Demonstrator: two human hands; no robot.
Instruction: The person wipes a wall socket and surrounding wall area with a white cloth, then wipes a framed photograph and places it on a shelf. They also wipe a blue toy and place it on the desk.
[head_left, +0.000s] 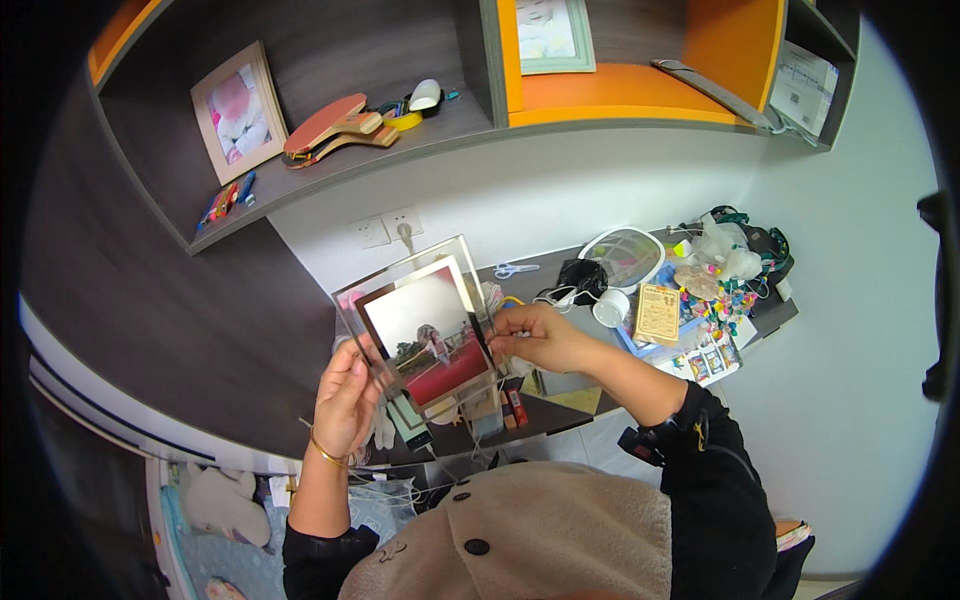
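A clear-bordered glass or acrylic photo frame (429, 330) with a printed photo in it is held tilted above the desk. My left hand (348, 397) grips its lower left edge, thumb on the front. My right hand (541, 337) pinches its right edge between thumb and fingers. Under and behind the frame, partly hidden by it, lie a pale green device (407, 421), small red boxes (516, 409) and other small items. Blue-handled scissors (516, 270) lie on the desk beyond my right hand.
The dark shelf (420, 150) overhead holds framed photos (241, 112), table tennis paddles (330, 129) and yellow tape (403, 120). Rightward on the desk (780, 315) are a white-rimmed oval mirror (624, 259), a white jar (611, 307), a tan card box (658, 313) and colourful small pieces.
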